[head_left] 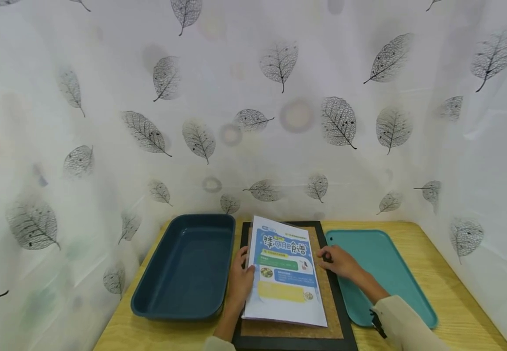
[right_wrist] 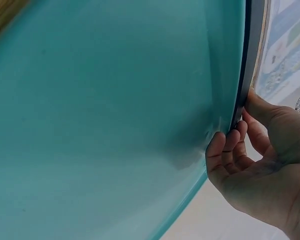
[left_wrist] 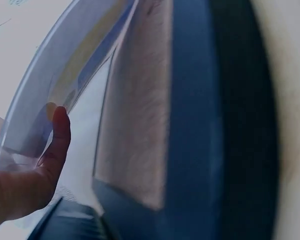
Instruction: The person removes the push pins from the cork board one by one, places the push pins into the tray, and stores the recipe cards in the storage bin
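In the head view a white printed sheet, apparently in a clear plastic sleeve, is tilted over a black-framed cork board. My left hand pinches the sheet's left edge, thumb on its front. From the left wrist view, the thumb lies along the translucent sleeve, which bows upward off the board. My right hand is over the board's right border, just beside the sheet's right edge. Its fingers are loosely curled at the black border in the right wrist view, with nothing visible between them.
Left of the board stands a deep dark-blue tray. A shallow teal tray lies on the right, under my right forearm. All rest on a wooden table, backed by a leaf-patterned curtain.
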`<state>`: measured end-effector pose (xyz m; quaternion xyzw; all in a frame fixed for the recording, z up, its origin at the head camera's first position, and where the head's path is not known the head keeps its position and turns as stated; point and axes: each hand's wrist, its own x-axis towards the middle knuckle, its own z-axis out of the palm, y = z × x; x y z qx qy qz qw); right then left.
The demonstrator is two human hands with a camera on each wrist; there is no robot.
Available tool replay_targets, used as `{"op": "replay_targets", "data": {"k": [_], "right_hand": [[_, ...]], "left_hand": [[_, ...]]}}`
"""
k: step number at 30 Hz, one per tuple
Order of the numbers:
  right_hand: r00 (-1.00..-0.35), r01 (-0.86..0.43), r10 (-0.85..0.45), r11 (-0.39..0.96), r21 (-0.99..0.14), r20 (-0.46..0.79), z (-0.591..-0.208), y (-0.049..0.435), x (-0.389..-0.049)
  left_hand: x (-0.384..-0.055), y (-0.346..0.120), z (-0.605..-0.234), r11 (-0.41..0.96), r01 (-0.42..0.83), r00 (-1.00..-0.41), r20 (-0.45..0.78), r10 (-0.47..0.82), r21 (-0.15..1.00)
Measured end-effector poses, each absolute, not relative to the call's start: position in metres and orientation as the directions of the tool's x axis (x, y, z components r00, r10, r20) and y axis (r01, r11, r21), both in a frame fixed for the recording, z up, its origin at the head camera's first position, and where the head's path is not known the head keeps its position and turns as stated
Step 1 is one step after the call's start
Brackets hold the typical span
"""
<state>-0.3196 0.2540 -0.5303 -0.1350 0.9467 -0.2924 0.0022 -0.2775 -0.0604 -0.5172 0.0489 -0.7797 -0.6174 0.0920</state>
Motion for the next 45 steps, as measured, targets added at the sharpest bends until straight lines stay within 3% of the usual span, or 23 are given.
{"op": "replay_targets", "data": {"k": [5,16,32,40,45], "right_hand": [[-0.965,-0.247,-0.252,0.786,-0.567,0.071,-0.529,0.254,-0.319],[-0.942,-0.316,-0.321,0.757,-0.572,0.096,-0.533,0.258,-0.321],[-0.936,-0.330,-0.336,0.733,-0.595,0.105,-0.528,0.257,-0.315],[-0.938,-0.327,-0.330,0.746,-0.581,0.104,-0.529,0.257,-0.314],[-0.948,-0.292,-0.309,0.742,-0.604,0.080,-0.526,0.256,-0.315]], "left_hand": [[-0.280,-0.077,-0.498,0.200,0.070,-0.974,0.111,-0.200,0.977],[-0.283,-0.152,-0.463,0.225,-0.008,-0.964,0.053,-0.260,0.974],[-0.295,-0.301,-0.466,0.291,-0.212,-0.960,-0.144,-0.238,0.933],[-0.303,-0.333,-0.475,0.382,-0.228,-0.967,-0.163,-0.194,0.896],[-0.305,-0.333,-0.478,0.585,-0.157,-0.977,-0.038,-0.211,0.796]]}}
